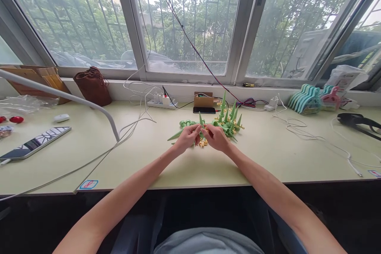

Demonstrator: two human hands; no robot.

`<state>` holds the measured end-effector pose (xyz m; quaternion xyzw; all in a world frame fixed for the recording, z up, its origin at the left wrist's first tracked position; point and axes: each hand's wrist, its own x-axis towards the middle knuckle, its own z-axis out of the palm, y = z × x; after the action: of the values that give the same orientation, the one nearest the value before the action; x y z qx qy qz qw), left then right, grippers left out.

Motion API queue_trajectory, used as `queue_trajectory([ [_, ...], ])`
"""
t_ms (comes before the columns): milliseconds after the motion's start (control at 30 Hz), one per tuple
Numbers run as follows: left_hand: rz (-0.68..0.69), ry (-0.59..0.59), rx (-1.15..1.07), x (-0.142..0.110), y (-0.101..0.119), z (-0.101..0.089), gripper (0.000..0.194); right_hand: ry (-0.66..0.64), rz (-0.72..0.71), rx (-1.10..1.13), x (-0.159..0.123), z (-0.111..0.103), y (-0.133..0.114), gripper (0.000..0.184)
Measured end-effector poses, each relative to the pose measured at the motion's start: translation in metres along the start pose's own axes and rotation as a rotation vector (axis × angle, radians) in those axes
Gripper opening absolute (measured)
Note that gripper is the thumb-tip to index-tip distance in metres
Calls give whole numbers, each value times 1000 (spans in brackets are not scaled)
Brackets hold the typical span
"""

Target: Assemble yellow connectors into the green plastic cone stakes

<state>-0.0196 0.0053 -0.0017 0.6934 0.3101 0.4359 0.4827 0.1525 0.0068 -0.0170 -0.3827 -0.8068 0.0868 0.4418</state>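
My left hand [188, 136] and my right hand [216, 136] meet over the middle of the table, fingers pinched together. Between the fingertips a pointed green cone [200, 118] stands upright, its lower end hidden by the fingers. Just below the hands lie small yellow pieces [203, 143]. Behind and left of my left hand is a heap of green pieces [186, 123], with one long green cone [174, 135] pointing left. Beyond my right hand, several upright green cones [223, 109] with small yellow parts stand in a cluster.
Behind the hands are a small cardboard box [203, 99] and a black phone [204, 110]. A power strip [162, 104] and white cables [133, 127] lie to the left, near another phone [35, 143]. Teal hangers [305, 99] and a black strap [358, 123] lie right.
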Motion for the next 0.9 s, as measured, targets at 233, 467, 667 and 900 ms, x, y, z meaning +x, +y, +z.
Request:
queue_trajectory([
  [233,-13,-63,-54,0,-2,-6,51,-51,-108,-194,-2,0,-2,29],
  [467,-11,-56,-28,-1,-1,-5,52,-119,-180,-314,-1,-4,-5,31],
  [667,-24,-50,-15,-1,-1,-5,51,-130,-206,-312,-1,-5,-4,31],
  [900,-21,-48,3,-1,-2,-6,50,-159,-208,-305,-1,-6,-4,31],
])
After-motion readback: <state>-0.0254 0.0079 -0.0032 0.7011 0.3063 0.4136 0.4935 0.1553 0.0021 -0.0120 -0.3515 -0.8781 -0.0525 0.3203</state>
